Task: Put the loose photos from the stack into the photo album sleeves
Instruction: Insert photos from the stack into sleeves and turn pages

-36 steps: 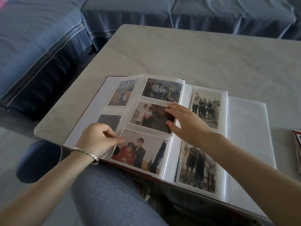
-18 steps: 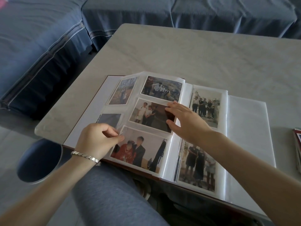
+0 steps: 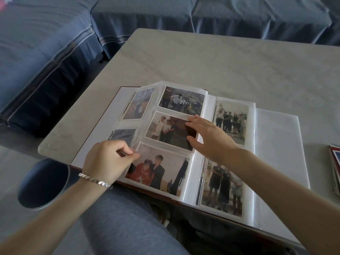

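Album [image 3: 276, 153] lies open on table [image 3: 220, 61]. Left hand [image 3: 108, 159] pinches sleeve page [image 3: 144, 126] at its edge; right hand [image 3: 209, 137], fingers straight, rests on middle photo [image 3: 169, 129].

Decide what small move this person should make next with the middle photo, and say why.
Probably slide the middle photo leftward, deeper into its sleeve: the right hand lies with straight fingers on its right end near the spine, while the left hand pinches the clear page.
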### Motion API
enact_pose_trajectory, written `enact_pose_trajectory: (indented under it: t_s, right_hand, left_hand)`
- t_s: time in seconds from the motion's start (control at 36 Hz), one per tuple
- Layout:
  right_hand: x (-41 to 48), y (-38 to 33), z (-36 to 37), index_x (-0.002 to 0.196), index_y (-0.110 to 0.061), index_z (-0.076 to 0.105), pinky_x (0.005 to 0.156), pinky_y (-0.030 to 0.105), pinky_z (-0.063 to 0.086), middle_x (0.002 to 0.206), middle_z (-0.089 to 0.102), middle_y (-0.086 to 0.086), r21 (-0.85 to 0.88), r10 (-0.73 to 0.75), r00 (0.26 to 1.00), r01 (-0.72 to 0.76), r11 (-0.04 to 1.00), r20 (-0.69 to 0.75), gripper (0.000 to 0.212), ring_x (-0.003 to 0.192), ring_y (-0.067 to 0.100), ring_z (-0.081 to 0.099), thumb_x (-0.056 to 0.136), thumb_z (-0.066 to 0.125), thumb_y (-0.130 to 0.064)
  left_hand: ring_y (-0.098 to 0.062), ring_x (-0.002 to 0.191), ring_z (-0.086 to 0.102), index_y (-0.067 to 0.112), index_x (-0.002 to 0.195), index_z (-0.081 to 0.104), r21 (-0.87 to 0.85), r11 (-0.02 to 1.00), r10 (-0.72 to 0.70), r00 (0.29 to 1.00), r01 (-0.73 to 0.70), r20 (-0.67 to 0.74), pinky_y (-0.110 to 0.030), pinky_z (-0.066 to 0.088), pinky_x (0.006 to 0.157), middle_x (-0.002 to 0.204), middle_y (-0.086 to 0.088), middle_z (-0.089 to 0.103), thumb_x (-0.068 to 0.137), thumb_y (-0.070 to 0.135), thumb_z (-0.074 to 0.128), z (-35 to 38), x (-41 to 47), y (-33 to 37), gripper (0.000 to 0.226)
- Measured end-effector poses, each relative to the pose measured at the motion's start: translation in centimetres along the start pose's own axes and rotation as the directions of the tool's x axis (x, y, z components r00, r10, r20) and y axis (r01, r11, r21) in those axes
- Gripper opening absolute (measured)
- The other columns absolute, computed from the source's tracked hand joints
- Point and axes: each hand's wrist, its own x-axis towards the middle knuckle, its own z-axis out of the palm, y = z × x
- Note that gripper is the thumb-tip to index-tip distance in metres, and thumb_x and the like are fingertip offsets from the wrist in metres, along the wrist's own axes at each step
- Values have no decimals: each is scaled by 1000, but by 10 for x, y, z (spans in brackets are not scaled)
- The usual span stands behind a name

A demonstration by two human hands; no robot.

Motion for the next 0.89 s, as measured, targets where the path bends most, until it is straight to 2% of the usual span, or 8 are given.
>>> enact_pose_trajectory:
  t_s: [0.36, 0.47, 0.56, 0.61, 0.69, 0.78, 0.83, 0.89]
  right_hand:
    - [0, 0, -3, 141, -25, 37, 111, 27, 16, 151, 29, -11, 14, 9, 1000, -9, 1000, 7, 47, 141, 6, 18, 96, 46, -34]
    - [-1, 0, -3, 141, -25, 37, 111, 27, 17, 151, 29, -11, 19, 9, 1000, -9, 1000, 5, 47, 141, 6, 18, 96, 46, -34]
    - [-1, 0, -3, 141, -25, 37, 112, 28, 17, 151, 29, -10, 22, 13, 1000, -13, 1000, 8, 47, 141, 7, 18, 96, 45, -35]
    - [-1, 0, -3, 142, -25, 37, 112, 29, 18, 151, 29, -9, 21, 13, 1000, -14, 1000, 14, 47, 141, 7, 17, 96, 45, -35]
    - [-1, 0, -4, 142, -24, 37, 113, 30, 18, 151, 29, -10, 27, 11, 1000, -12, 1000, 22, 47, 142, 6, 16, 96, 45, -35]
    - [-1, 0, -5, 143, -24, 35, 113, 30, 17, 152, 27, -10, 19, 12, 999, -13, 1000, 35, 48, 142, 6, 14, 97, 43, -35]
    - [-1, -1, -5, 144, -24, 32, 114, 30, 16, 153, 24, -10, 5, 8, 999, -8, 1000, 44, 49, 142, 6, 13, 97, 42, -35]
    - [-2, -1, -5, 145, -24, 29, 114, 31, 15, 154, 21, -9, -7, 0, 998, 0, 1000, 58, 50, 143, 6, 10, 98, 40, -35]
  left_hand:
    - [-9, 52, 65, 4, 60, 70, -45, 976, 214, 976, -213, 34, -27, 55, 50, 60, 0, 69, 61, 3, 84, -11, 2, 0, 14]
    - [-1, 47, 61, 16, 60, 67, -183, 983, -2, 997, 16, 75, -10, 46, 46, 57, 7, 68, 65, 7, 82, -8, 2, -5, 19]
    - [-4, 40, 58, 22, 73, 65, -284, 922, -215, 957, 265, 194, -11, 44, 42, 60, 5, 70, 66, 11, 82, -6, 6, -10, 22]
    - [-10, 41, 60, 25, 80, 63, -319, 882, -270, 927, 347, 259, -16, 46, 41, 62, 1, 71, 68, 12, 81, -6, 9, -14, 25]
    - [-20, 49, 64, 26, 81, 64, -297, 883, -261, 905, 364, 335, -23, 48, 42, 63, -2, 71, 72, 12, 78, -5, 12, -19, 22]
    - [-16, 51, 64, 19, 81, 65, -220, 890, -271, 853, 398, 447, -23, 49, 45, 62, -4, 70, 77, 12, 74, -3, 16, -21, 12]
    - [-14, 54, 64, 19, 80, 63, -119, 911, -289, 818, 395, 497, -25, 47, 51, 61, -3, 69, 80, 12, 72, -1, 20, -18, 11]
    - [-13, 66, 64, 22, 75, 61, 86, 952, -299, 835, 293, 462, -22, 43, 59, 70, 0, 69, 81, 17, 70, 3, 25, -12, 13]
